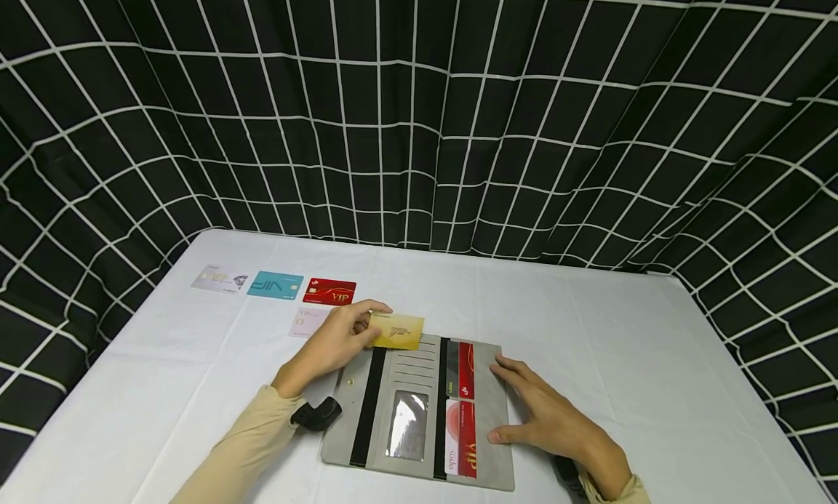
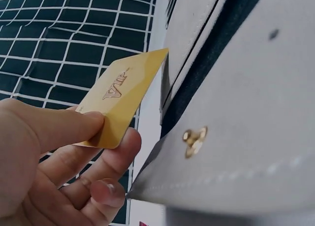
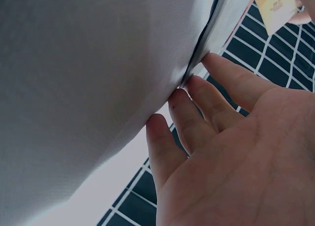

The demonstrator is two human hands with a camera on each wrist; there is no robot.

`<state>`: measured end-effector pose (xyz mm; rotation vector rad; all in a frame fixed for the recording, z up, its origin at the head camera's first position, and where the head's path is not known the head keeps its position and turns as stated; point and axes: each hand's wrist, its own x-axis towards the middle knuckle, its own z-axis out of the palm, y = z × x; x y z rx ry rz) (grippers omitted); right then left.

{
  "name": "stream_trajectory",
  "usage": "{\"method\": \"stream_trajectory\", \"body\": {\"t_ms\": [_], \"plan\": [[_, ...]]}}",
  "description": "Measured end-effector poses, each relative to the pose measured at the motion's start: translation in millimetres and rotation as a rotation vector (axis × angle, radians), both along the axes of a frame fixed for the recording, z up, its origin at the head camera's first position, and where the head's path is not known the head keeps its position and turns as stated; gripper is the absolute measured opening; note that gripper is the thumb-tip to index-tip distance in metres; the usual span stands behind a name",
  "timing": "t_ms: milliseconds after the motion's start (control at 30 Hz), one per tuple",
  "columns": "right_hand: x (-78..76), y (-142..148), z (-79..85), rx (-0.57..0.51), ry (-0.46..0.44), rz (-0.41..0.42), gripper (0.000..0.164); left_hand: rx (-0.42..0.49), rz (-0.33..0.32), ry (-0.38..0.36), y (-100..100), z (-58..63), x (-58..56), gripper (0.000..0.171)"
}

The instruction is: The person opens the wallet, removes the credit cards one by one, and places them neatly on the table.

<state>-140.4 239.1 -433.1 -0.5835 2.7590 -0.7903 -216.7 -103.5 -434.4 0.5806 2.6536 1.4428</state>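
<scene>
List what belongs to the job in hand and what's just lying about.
Job:
- yellow card, pinched by the left hand
- open wallet, right hand touching its edge
- slotted cards in it
- probably the loose silver card, teal card, red card, pink card

Just around:
- white tablecloth
- gridded curtain

Beyond the left grip (image 1: 340, 340) and the right grip (image 1: 546, 417) hangs a black curtain (image 1: 484, 126) with a white grid, falling in loose folds and curving round to both sides of them. Beneath both grips spreads a white-covered tabletop (image 1: 655, 358), faintly creased, its far edge just before the curtain. Soft, fairly even light falls on the white surface around the grips.
</scene>
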Motion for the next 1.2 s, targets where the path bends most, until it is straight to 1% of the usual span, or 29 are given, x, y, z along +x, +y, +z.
{"method": "stream_trajectory", "body": {"t_ms": [167,433,533,733,967,1033,1200], "plan": [[0.7,0.0,0.3,0.002,-0.018,-0.008,0.1,0.018,0.007,-0.025,-5.0,1.5,-0.3,0.03],[0.6,0.4,-0.5,0.015,0.005,-0.001,0.101,0.021,0.073,-0.06,-20.1,9.7,-1.8,0.03],[0.6,0.9,-0.4,0.016,0.014,0.002,0.1,0.033,0.082,-0.068,-25.6,13.2,-3.1,0.03],[0.7,0.9,0.2,0.017,0.02,0.007,0.1,0.036,0.095,-0.058,-38.4,20.6,-6.1,0.032],[-0.4,0.6,-0.4,0.009,0.006,0.007,0.101,-0.024,0.126,-0.01,-56.3,26.6,-8.0,0.032],[-0.5,0.3,-0.4,0.007,0.001,0.005,0.101,-0.039,0.136,-0.009,-61.1,28.7,-8.3,0.031],[-1.1,-0.4,0.5,0.003,-0.005,0.002,0.101,-0.037,0.151,-0.006,-72.8,34.6,-8.3,0.03]]}}
